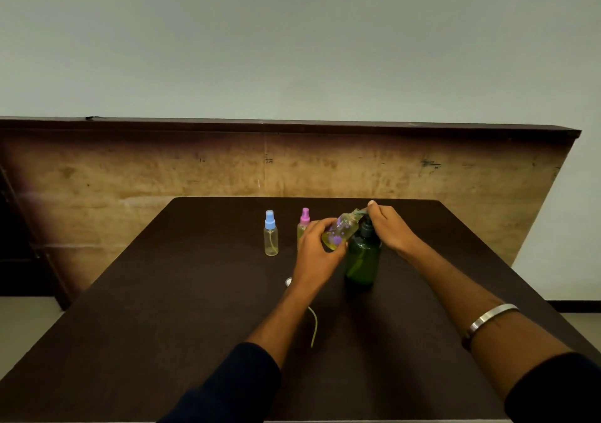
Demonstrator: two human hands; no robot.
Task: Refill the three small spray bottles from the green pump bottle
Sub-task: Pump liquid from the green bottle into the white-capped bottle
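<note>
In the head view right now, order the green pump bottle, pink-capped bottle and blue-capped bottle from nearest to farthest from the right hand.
1. Green pump bottle: under the right hand, touching its pump.
2. Pink-capped bottle: left, behind the left hand.
3. Blue-capped bottle: farthest left.

I see a dark brown surface [162, 325] in dim light. Behind it, a worn tan wood panel [195, 169] with a dark top edge. Plain pale grey-green wall [292, 38] above, light floor [22, 331] at left.
</note>
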